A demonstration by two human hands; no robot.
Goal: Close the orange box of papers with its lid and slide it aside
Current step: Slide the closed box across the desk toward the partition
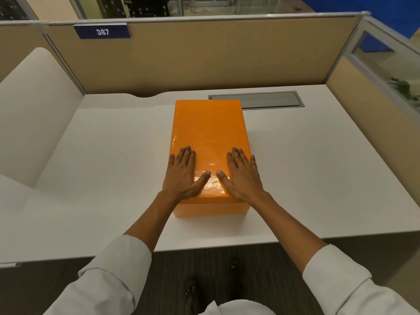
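Note:
The orange box [210, 210] stands in the middle of the white desk [318, 167], long side running away from me. Its glossy orange lid [208, 128] sits on top and covers it; no papers show. My left hand [184, 176] lies flat on the lid's near left part, fingers spread, little finger at the left edge. My right hand [242, 176] lies flat on the near right part, the same way. Both palms press down near the front edge; neither hand grips anything.
A grey cable hatch [268, 100] is set into the desk just behind and right of the box. Tan partition walls [204, 57] enclose the desk at the back and right. A white curved panel [34, 114] rises on the left. A label reads 387 [102, 31].

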